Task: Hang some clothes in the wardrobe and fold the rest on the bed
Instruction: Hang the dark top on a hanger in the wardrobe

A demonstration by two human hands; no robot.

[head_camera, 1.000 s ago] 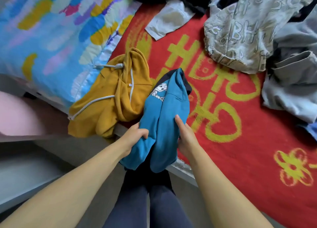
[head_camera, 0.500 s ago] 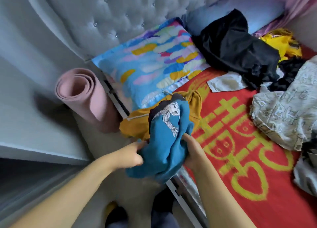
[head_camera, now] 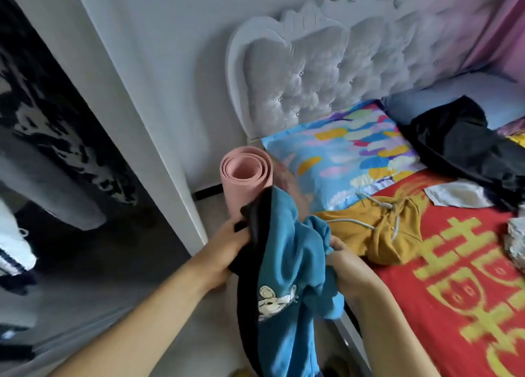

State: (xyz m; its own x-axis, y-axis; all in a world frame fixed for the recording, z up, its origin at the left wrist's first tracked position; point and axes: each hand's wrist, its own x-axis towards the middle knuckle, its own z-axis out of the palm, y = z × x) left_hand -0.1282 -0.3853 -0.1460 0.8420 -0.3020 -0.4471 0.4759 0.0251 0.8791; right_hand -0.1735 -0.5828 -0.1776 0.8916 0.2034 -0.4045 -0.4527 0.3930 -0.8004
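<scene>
The blue sweatshirt (head_camera: 287,277) is up off the bed (head_camera: 468,305), bunched between your two hands in the gap beside the mattress, its dark lining turned out on the left and a cartoon print showing low on the front. Your left hand (head_camera: 227,251) grips the dark edge of it with fingers curled into the cloth; your right hand (head_camera: 345,266) clutches a gathered fold on the other side.

You look to be carrying this one to the wardrobe (head_camera: 56,177), whose dark opening with hanging clothes stands just to your left. Before it goes on a hanger, find the collar or the shoulders and let the body drop straight, since it is crumpled and partly inside out as you hold it. Shake it out away from the pink rolled mat (head_camera: 244,177) standing just behind, so a sleeve does not catch and tip it.

The mustard hoodie (head_camera: 377,229) lies on the red bedspread near your right hand, below the colourful pillow (head_camera: 341,160), with a black garment (head_camera: 460,146) heaped further up by the headboard (head_camera: 326,72). I cannot see a free hanger from here.
</scene>
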